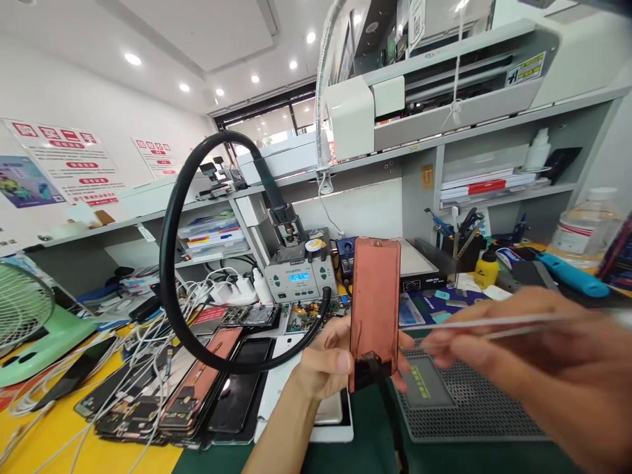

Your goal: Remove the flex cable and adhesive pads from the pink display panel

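Upright in the middle of the view is a copper-coloured phone screen panel (375,296), with a black flex part at its lower end and a dark strip (391,411) hanging below. My left hand (328,362) grips its lower part, thumb on the left edge and fingertips showing at the right. My right hand (523,355), blurred and closer to the camera, pinches a thin, pale, flat-looking tool (498,322). The tool points left towards the panel; whether it touches cannot be told. Below my right hand lies a grey perforated mat (474,421).
A black hose (166,263) loops at centre left from a hot-air station (299,280). Phones and copper-coloured panels (205,368) lie left among white cables. A green fan (29,316) stands far left. At right are a yellow bottle (486,268) and a large clear bottle (582,227).
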`<state>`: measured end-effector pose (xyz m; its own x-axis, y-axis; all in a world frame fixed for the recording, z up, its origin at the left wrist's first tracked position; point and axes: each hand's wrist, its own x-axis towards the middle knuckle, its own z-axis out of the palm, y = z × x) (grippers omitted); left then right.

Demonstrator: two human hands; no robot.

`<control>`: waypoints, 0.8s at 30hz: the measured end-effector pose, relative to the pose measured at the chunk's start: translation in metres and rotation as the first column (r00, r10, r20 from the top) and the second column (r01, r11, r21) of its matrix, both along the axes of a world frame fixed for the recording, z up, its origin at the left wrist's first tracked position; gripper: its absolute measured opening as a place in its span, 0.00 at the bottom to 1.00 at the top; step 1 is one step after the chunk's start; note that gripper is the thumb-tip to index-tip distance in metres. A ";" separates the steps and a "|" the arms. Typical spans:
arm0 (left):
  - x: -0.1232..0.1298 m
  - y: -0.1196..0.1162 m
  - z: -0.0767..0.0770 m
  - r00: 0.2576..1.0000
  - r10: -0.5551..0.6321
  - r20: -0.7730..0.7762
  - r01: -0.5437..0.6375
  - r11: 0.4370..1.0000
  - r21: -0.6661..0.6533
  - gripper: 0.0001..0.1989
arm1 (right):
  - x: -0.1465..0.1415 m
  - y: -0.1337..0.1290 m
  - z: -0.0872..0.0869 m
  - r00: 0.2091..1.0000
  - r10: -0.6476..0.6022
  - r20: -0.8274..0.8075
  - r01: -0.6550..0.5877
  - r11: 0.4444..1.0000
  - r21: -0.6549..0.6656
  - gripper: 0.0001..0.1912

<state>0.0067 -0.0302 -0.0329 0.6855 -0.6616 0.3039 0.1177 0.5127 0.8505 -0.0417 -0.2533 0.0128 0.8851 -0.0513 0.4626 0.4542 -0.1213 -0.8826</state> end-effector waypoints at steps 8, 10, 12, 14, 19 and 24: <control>-0.001 -0.002 -0.003 0.998 0.057 0.017 -0.058 0.998 0.029 0.37 | -0.014 0.024 -0.016 0.960 -0.025 0.280 0.068 0.987 -0.145 0.06; 0.000 -0.003 -0.005 0.998 0.060 0.016 -0.061 0.998 0.034 0.37 | -0.014 0.026 -0.018 0.971 -0.026 0.239 0.058 0.990 -0.131 0.05; 0.000 -0.003 -0.006 0.998 0.059 0.015 -0.060 0.997 0.048 0.37 | -0.014 0.027 -0.019 0.977 0.003 0.214 0.020 0.994 -0.104 0.04; 0.000 -0.003 -0.007 0.998 0.057 0.011 -0.058 0.996 0.061 0.38 | -0.013 0.028 -0.020 0.979 0.037 0.202 -0.020 0.996 -0.087 0.04; 0.000 -0.003 -0.009 0.998 0.056 0.002 -0.056 0.996 0.072 0.38 | -0.008 0.021 -0.024 0.950 0.104 0.295 -0.036 0.973 -0.229 0.13; 0.000 -0.004 -0.012 0.998 0.056 -0.007 -0.055 0.996 0.071 0.37 | -0.009 0.019 -0.025 0.943 0.122 0.309 -0.045 0.969 -0.244 0.11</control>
<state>0.0072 -0.0343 -0.0447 0.7241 -0.6420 0.2521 0.0981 0.4576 0.8837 -0.0503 -0.2346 -0.0126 0.6848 0.1583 0.7114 0.7245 -0.2531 -0.6411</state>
